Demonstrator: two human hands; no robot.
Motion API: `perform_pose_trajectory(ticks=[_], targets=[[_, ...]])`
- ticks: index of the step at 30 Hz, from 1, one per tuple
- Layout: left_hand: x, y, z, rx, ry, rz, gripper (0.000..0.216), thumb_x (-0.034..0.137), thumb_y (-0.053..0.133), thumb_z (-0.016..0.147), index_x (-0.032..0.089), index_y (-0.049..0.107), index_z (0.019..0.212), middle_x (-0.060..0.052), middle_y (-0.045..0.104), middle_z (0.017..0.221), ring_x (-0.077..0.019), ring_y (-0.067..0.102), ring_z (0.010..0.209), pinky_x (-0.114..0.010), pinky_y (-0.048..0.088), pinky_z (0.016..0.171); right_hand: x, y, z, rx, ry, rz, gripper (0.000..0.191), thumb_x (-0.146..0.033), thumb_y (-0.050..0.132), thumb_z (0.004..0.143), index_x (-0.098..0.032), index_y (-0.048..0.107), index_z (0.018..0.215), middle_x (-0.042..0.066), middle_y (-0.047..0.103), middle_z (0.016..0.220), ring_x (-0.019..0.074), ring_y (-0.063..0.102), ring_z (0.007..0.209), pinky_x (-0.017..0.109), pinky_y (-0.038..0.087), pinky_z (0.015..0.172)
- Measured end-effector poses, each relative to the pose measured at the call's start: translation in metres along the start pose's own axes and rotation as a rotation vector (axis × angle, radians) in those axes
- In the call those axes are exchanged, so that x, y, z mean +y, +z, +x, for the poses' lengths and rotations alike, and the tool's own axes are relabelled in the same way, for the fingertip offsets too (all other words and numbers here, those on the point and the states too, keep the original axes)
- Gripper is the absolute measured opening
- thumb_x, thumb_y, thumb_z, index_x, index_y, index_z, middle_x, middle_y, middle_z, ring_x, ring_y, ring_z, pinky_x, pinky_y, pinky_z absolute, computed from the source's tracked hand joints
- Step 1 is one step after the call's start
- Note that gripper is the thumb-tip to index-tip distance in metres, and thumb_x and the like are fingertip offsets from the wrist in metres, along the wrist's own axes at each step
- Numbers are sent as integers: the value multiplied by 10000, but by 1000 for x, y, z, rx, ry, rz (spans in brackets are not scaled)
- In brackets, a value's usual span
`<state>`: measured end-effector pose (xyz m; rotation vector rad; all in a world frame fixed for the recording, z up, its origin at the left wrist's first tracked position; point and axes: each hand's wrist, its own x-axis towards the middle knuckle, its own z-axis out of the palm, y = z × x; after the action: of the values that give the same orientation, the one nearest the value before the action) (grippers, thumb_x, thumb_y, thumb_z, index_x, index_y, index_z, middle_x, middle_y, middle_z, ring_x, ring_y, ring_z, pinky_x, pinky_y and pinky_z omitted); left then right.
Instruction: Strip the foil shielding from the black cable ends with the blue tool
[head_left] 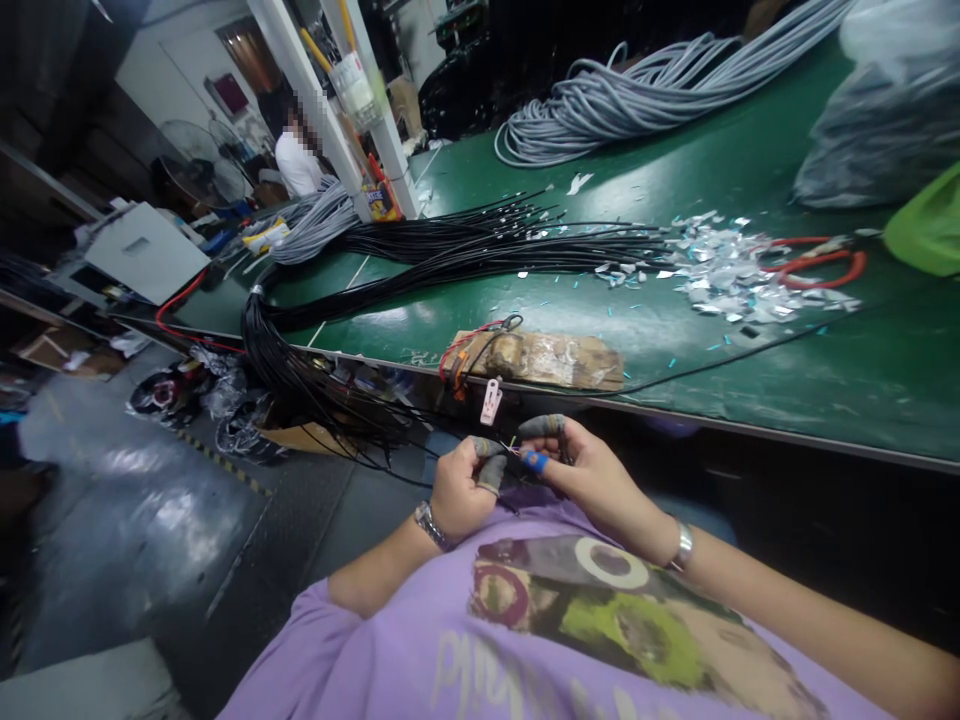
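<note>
In front of my purple shirt, my left hand [463,487] is closed in a pinch on the end of a black cable, grey covers on its finger and thumb. Thin coloured wires [512,449] fan out from that end toward the right. My right hand [589,465], with a grey cover on one fingertip and a blue one on another, closes on the tips of these wires. Its other fingers are curled and partly hidden. Just beyond the hands, a pale pink clip [491,401] hangs at the table edge beside a taped wooden block [551,358].
The green table [427,340] carries a long bundle of black cables [420,265], foil scraps [724,270], a red cord [844,268], grey cable coils [585,105] and a plastic bag [870,130]. Cables hang over the edge at left. A person in white [296,160] is farther back.
</note>
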<state>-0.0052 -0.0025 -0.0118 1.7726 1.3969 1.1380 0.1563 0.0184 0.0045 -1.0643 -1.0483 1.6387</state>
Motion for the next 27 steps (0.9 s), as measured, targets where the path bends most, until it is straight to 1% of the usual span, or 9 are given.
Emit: perform_pose_trajectory(ticks=[3, 6, 9, 13, 15, 18, 22, 25, 27], targets=[[0, 0, 0, 8, 12, 34, 60, 161, 554, 781, 174, 596, 821, -23, 672, 718, -117, 610, 631, -218, 488, 603, 2, 1, 1, -2, -20, -14, 355, -354, 767, 596, -200, 557, 837, -5, 622, 722, 128, 589, 649, 263, 522, 611], [1, 1, 0, 20, -34, -17, 42, 178, 567, 771, 173, 584, 808, -21, 664, 719, -115, 609, 638, -220, 490, 608, 5, 3, 1, -9, -59, -71, 311, -328, 734, 610, -206, 555, 834, 3, 632, 730, 138, 602, 657, 282, 533, 642], [4, 5, 2, -14, -189, -196, 129, 278, 611, 753, 169, 564, 801, -4, 630, 668, -100, 577, 569, -206, 467, 529, 7, 4, 2, 3, -124, -167, 253, -306, 682, 637, -213, 555, 834, 7, 638, 731, 147, 612, 649, 293, 539, 644], [10, 7, 6, -99, -443, -422, 359, 479, 663, 689, 164, 542, 811, 48, 539, 539, -55, 428, 382, -174, 328, 362, 7, 4, 1, 12, -195, -267, 204, -272, 633, 667, -217, 550, 845, 10, 645, 737, 154, 619, 640, 294, 539, 623], [12, 6, 7, -114, -488, -458, 409, 520, 676, 659, 161, 536, 798, 57, 524, 514, -44, 389, 348, -174, 295, 346, 7, 3, 1, 7, -216, -290, 195, -270, 629, 680, -215, 555, 852, 16, 649, 748, 157, 619, 651, 294, 536, 626], [11, 5, 8, -117, -502, -474, 404, 523, 676, 654, 163, 518, 749, 52, 528, 505, -46, 408, 346, -176, 299, 356, 6, 0, 0, 10, -227, -306, 186, -273, 630, 691, -212, 568, 855, 11, 640, 730, 153, 599, 640, 290, 522, 615], [11, 4, 7, -112, -512, -506, 388, 497, 681, 653, 167, 499, 742, 45, 550, 526, -54, 444, 356, -176, 306, 367, 6, -4, -2, 24, -133, -230, 179, -271, 628, 677, -204, 571, 833, -8, 600, 693, 130, 543, 605, 258, 466, 555], [11, 4, 7, -109, -536, -542, 401, 489, 695, 633, 170, 491, 763, 47, 556, 537, -58, 456, 358, -175, 294, 364, 4, -4, -3, -3, 20, -88, 254, -344, 635, 697, -194, 550, 883, -21, 575, 678, 94, 453, 509, 222, 351, 439], [11, 4, 7, -110, -549, -556, 409, 488, 702, 621, 172, 484, 761, 49, 556, 537, -58, 458, 358, -173, 287, 361, 3, -2, -4, -11, 85, -13, 319, -389, 658, 689, -186, 539, 905, -43, 541, 637, 70, 381, 455, 211, 275, 402]])
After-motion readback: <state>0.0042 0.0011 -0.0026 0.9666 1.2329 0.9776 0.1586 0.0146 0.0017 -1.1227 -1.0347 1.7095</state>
